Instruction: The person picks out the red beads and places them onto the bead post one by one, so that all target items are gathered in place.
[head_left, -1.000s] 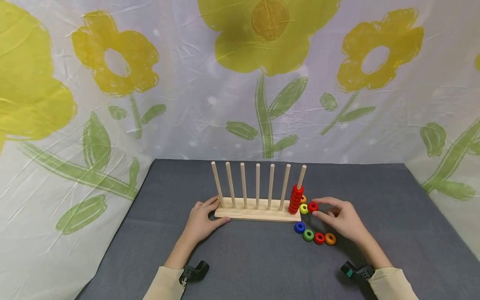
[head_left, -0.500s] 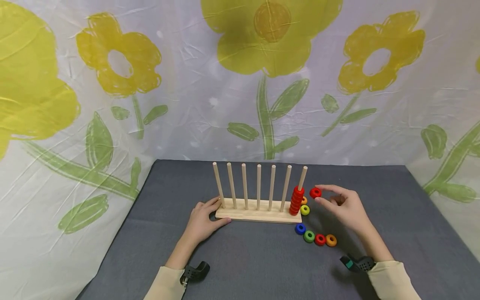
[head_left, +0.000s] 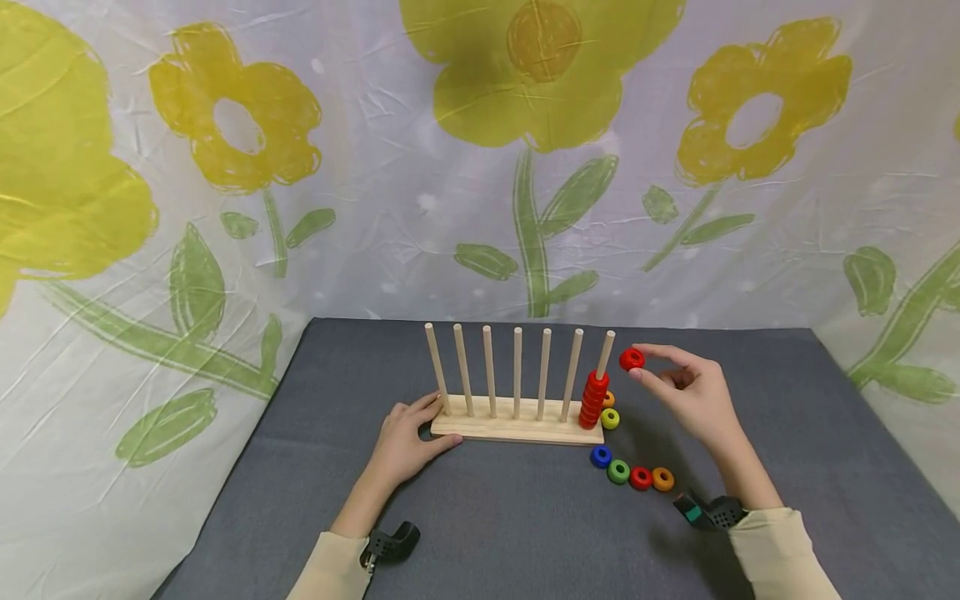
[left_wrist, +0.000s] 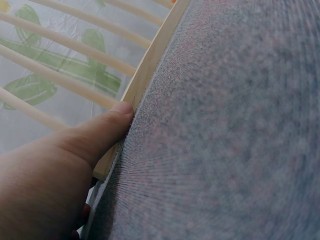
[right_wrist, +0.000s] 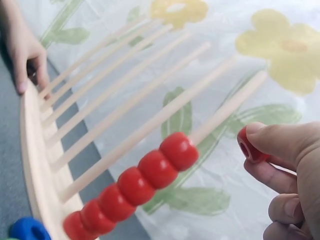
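A wooden peg rack (head_left: pixel 517 428) with a row of upright pegs stands on the table. My left hand (head_left: pixel 405 442) grips its left end, thumb along the front edge and fingers round the back; the left wrist view shows the thumb (left_wrist: pixel 102 131) against the wood. On the rightmost peg sits a stack of red beads (head_left: pixel 592 400), its top bare. Between thumb and fingertips my right hand (head_left: pixel 693 400) pinches a red bead (head_left: pixel 632 358), raised to the right of that peg and apart from it. In the right wrist view the held bead (right_wrist: pixel 250 145) shows its hole.
Loose beads lie right of the rack: a yellow bead (head_left: pixel 610 418) and an orange bead (head_left: pixel 608 400), partly hidden by the stack. In front are a blue bead (head_left: pixel 601 456), a green bead (head_left: pixel 618 472), a red bead (head_left: pixel 641 477) and an orange bead (head_left: pixel 663 479).
My right hand has lifted the red bead from beside the yellow one up to near the height of the peg tops. The left hand has stayed on the rack.
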